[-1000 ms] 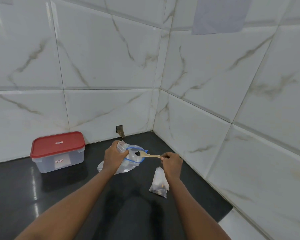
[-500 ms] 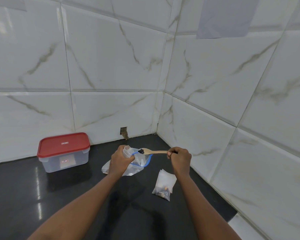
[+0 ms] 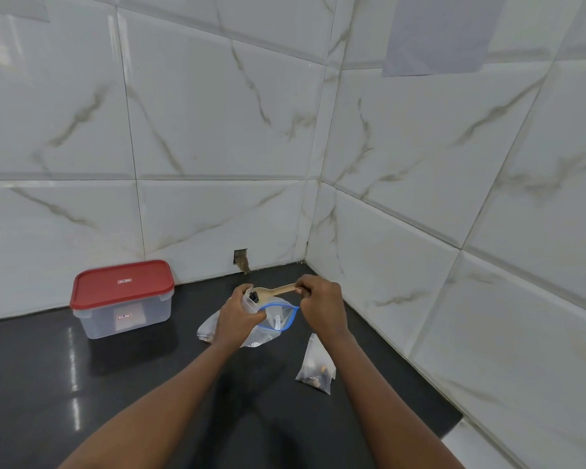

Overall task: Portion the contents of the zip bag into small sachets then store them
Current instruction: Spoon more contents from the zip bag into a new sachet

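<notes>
left hand (image 3: 237, 316) grips a sachet (image 3: 249, 301), right hand (image 3: 322, 306) pinches the spoon (image 3: 279, 290); zip bag (image 3: 278, 320) partly hidden.

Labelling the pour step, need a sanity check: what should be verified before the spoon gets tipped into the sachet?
1. Load on the spoon: ok, dark pieces sit on its bowl.
2. Grip of the right hand: ok, fingers pinch the handle end.
3. Mouth of the sachet open under the bowl: cannot tell, the left hand that holds it hides most of it.
4. Open zip bag below to catch spills: ok, its blue rim gapes.
5. Storage container ready: not ok, its red lid is on.
</notes>
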{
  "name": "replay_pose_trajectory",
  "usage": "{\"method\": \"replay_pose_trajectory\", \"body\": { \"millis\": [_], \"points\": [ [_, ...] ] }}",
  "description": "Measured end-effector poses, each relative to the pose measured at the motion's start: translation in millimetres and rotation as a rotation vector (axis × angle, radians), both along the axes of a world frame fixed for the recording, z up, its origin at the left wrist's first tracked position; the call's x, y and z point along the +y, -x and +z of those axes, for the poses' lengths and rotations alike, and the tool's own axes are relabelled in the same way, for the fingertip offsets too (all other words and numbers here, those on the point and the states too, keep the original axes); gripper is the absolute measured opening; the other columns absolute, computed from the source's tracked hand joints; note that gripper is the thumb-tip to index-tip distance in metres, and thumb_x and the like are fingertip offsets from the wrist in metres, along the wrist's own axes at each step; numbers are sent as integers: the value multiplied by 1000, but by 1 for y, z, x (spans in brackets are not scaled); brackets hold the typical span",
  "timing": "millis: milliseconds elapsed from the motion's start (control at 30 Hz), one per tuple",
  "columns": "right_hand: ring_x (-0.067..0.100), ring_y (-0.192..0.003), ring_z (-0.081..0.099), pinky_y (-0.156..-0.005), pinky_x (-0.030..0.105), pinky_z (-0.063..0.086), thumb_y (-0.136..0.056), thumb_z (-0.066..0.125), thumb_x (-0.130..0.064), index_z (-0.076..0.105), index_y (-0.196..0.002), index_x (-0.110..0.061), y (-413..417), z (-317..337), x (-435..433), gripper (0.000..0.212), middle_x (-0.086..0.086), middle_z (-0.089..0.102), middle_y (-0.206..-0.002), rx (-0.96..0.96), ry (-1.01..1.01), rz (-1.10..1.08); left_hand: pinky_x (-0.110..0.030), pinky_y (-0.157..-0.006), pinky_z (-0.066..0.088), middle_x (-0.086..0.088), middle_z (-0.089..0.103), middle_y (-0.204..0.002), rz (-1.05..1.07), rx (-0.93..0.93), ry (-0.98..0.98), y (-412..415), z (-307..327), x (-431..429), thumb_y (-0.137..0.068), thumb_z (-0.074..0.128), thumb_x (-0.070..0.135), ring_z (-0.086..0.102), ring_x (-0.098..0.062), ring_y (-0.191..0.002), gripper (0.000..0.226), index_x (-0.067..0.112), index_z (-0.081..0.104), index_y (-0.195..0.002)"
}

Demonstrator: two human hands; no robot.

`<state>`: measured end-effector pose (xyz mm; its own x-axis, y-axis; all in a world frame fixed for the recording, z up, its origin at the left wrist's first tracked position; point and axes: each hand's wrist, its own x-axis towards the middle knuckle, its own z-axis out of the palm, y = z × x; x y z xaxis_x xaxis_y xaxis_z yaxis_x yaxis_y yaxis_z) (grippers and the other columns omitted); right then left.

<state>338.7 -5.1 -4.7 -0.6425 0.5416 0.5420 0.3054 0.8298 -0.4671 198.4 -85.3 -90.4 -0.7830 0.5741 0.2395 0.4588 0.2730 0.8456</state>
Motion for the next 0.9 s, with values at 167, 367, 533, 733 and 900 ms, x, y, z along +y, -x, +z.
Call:
{"method": "replay_pose_trajectory", "body": {
  "millis": [167, 367, 533, 733, 900],
  "points": [
    [15, -54, 60, -47, 15, 46, -53, 85, 3, 73, -78, -8, 5, -10, 2, 30, 4, 69, -72, -95, -424, 167, -29, -91, 42, -5, 58, -120, 5, 2, -31, 0, 0, -2, -76, 74, 17, 54, -19, -106, 55, 15, 47, -123],
    [17, -66, 66, -51, 21, 54, -54, 91, -9, 74, -98, -8, 4, -17, 7, 48, 5, 71, -88, -146, -529, 234, -26, -88, 40, -5, 57, -121, -6, 6, -27, 0, -2, -1, -77, 73, 20, 53, -19, -106, 55, 15, 46, -124],
    [23, -63, 69, -58, 24, 56, -62, 65, 9, 76, -82, 0, -3, -9, 10, 25, 11, 74, -79, 127, -342, 65, -32, -95, 42, -6, 56, -124, 2, -10, 12, 2, -1, -2, -80, 71, 24, 53, -22, -111, 54, 15, 45, -127],
    [29, -64, 64, -61, 30, 48, -66, 46, 11, 73, -73, 1, -17, -12, 23, 30, 13, 71, -71, 277, 29, -140, -37, -92, 48, -9, 60, -119, 27, -14, -7, 4, 0, -6, -83, 68, 22, 58, -24, -104, 42, 14, 51, -120],
    [28, -58, 61, -53, 28, 43, -57, 46, 1, 68, -60, -6, -20, -36, 15, 22, 6, 66, -61, 110, -5, -192, -37, -88, 51, -8, 65, -112, 59, 24, -44, 7, 6, -13, -84, 67, 23, 60, -23, -100, 36, 13, 58, -117]
  ]
}}
